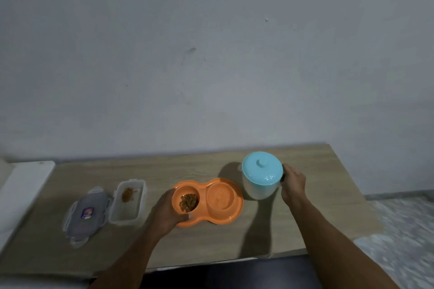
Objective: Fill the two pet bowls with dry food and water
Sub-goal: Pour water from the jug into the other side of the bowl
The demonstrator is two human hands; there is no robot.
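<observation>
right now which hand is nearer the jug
Right. The right hand is at the jug's right side, where its handle would be. The left hand is across the orange bowls, gripping their left end.

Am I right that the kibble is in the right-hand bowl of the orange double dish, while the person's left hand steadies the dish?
Not quite. The head view shows the kibble in the left-hand bowl of the orange double dish; the right-hand bowl holds no kibble. The left hand does steady the dish.
</observation>
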